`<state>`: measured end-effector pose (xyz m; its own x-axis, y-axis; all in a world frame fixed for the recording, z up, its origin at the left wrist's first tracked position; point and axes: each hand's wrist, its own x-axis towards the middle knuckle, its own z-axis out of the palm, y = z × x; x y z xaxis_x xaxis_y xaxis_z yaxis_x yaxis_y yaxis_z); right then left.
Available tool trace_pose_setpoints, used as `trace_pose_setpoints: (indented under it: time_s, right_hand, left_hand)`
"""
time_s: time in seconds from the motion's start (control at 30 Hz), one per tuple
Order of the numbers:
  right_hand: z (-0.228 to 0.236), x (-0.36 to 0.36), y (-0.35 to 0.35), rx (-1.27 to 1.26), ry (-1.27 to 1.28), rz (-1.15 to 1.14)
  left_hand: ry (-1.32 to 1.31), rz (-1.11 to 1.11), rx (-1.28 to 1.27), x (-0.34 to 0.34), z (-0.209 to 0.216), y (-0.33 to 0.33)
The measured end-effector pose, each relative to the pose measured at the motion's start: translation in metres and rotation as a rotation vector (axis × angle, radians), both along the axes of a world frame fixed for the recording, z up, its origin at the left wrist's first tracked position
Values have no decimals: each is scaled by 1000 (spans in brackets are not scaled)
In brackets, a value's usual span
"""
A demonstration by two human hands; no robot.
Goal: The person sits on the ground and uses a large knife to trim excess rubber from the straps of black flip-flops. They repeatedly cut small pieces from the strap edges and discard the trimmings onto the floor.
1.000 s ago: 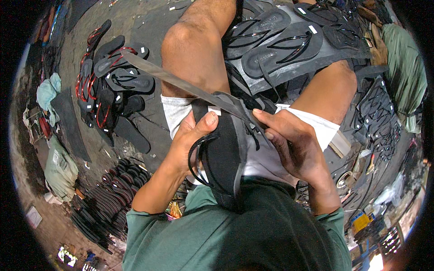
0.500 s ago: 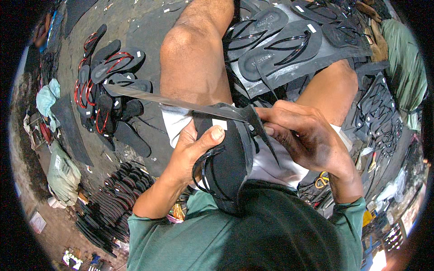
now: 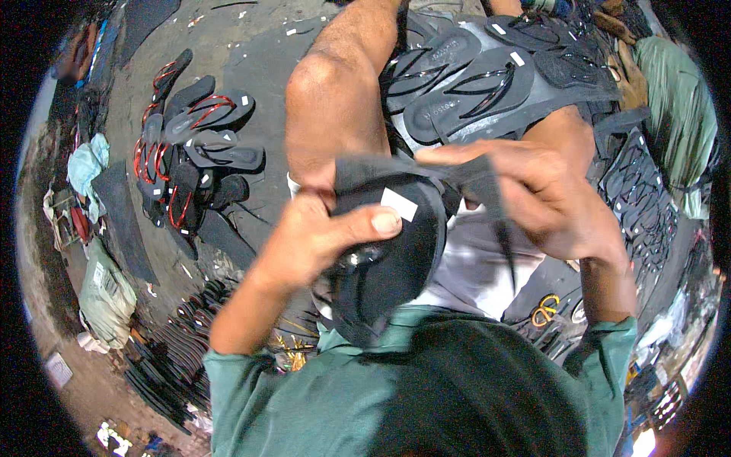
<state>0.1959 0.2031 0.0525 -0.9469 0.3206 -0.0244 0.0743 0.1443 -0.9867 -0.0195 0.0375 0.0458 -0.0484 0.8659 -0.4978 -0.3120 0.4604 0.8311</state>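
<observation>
The grey mat (image 3: 533, 114) ahead of the knees is carrying finished black flip-flops (image 3: 468, 95). A pile of red-strapped flip-flops (image 3: 186, 164) is lying on the ground to the left. Over the lap, the black flip-flop sole (image 3: 392, 263) is being held upright. The left hand (image 3: 320, 244) is gripping it closed, thumb across the face. The right hand (image 3: 533, 194) is pinching the black strap (image 3: 487, 183) at the sole's top edge.

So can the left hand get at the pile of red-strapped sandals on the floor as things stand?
Probably not right away: the left hand is gripping the black sandal sole, and the red-strapped sandals lie apart on the floor, though nothing blocks the way.
</observation>
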Motion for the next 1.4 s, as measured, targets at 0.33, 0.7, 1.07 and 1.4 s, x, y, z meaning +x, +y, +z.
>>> trace_pose_setpoints:
  time_s: [0.33,0.7,1.07,1.4]
  right_hand:
    - [-34,12,-102,-318,34,-545]
    - [-57,59,-134,514,53,-852]
    - [-39,67,-128,320,-100,-798]
    - [-19,51,-108,72,-118,-620]
  left_hand:
    - [-675,370,20,77,-24,-54]
    - [-525,653,178,107,-15,16]
    - [-687,505,145,95,-43,-2]
    - [-600,443,81,89,-39,-30]
